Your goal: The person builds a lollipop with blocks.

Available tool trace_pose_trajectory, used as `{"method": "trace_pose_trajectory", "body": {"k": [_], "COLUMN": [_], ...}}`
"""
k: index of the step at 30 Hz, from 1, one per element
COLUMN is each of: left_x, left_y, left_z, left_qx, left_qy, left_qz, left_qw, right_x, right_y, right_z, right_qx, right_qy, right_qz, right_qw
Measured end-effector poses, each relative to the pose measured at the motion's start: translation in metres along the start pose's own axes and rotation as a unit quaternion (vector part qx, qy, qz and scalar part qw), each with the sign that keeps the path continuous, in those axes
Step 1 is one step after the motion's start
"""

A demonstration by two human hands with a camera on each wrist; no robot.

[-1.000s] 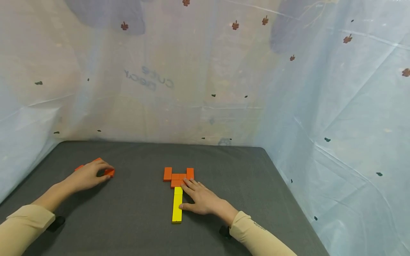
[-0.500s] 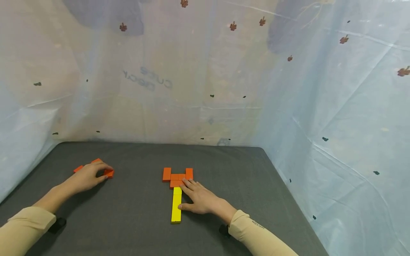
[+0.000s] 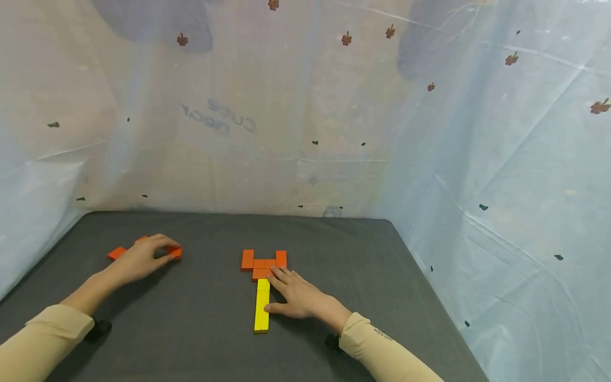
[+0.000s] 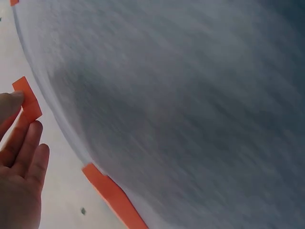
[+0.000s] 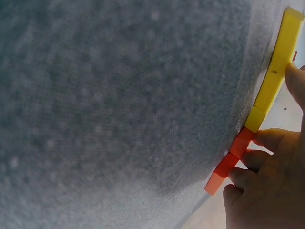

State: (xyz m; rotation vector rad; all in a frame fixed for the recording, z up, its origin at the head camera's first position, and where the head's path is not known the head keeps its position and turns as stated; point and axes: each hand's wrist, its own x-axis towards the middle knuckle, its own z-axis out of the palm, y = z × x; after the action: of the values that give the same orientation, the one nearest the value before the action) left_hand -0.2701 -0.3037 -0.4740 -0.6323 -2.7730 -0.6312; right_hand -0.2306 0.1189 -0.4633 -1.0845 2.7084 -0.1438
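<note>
My left hand pinches an orange block between thumb and fingers, at the left of the table. In the left wrist view the thumb lies on one side of that block, with fingertips on the other. My right hand is spread beside a flat arrangement of blocks at the middle. Its thumb touches the long yellow block, and its fingertips rest at the orange blocks. Two upright orange blocks flank the far end. In the right wrist view, fingertips line the row's side, against an orange block.
More orange blocks lie behind the left hand, partly hidden by it. A dark grey cloth-covered table carries everything. Translucent plastic sheeting with leaf shapes hangs at the back and sides.
My left hand has moved slightly right with the orange block, away from the other orange blocks at left. The right hand and the middle arrangement have stayed put.
</note>
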Motion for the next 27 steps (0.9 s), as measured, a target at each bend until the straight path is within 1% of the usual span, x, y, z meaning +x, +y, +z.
{"method": "trace_pose_trajectory", "body": {"k": [5,9,17,22,27], "left_x": [0.014,0.026,0.05,0.062,0.074], "left_y": [0.014,0.027,0.051,0.066,0.079], "left_z": [0.01,0.017,0.031,0.042,0.052], "left_qx": [-0.009,-0.018,-0.055,-0.066,-0.083], "left_qy": [0.015,0.016,0.028,0.028,0.018], "left_qz": [0.013,0.019,0.037,0.041,0.045], "left_qw": [0.9998,0.9995,0.9974,0.9965,0.9954], "right_x": [0.0,0.0,0.001,0.003,0.004], "right_y": [0.001,0.001,0.002,0.003,0.003], "right_z": [0.001,0.002,0.003,0.004,0.004], "right_qx": [-0.001,-0.003,-0.006,-0.013,-0.013], "right_qy": [0.001,0.001,0.006,0.005,0.002], "right_qz": [-0.001,-0.002,-0.002,-0.002,0.002], "right_qw": [1.0,1.0,1.0,0.9999,0.9999]}}
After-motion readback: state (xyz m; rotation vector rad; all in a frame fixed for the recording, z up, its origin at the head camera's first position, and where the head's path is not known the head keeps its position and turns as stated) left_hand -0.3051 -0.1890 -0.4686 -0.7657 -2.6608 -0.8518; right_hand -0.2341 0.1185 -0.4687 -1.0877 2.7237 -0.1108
